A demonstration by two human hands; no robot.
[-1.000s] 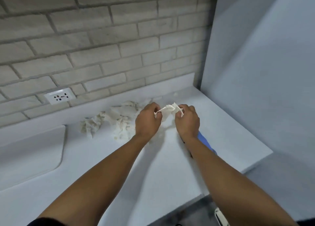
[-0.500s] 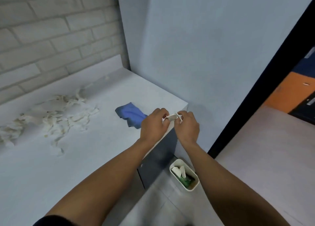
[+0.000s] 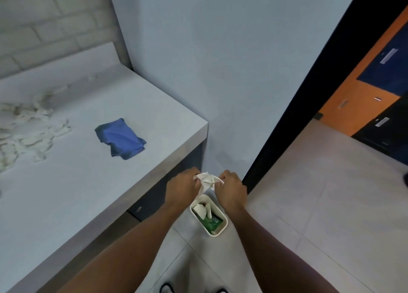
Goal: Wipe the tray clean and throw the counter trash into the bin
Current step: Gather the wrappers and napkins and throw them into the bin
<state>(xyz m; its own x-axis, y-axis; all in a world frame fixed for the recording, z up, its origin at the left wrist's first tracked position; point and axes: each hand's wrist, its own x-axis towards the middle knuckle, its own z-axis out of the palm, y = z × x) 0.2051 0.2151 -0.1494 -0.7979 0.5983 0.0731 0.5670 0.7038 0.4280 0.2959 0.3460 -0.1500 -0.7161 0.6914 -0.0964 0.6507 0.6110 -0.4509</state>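
Pale counter runs off to the left with a blue cloth lying on it and a mess of white paper scraps further back near the brick wall. Past the counter's corner, both hands are out over the floor, left hand and right hand each pinching a side of one crumpled white paper wad. It's held right above the small white bin on the tiles, which already has paper and something green inside.

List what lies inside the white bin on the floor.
In the bin lie white paper scraps on top and something green beneath them. Anything deeper is covered. Both hands hold a crumpled tissue above it.
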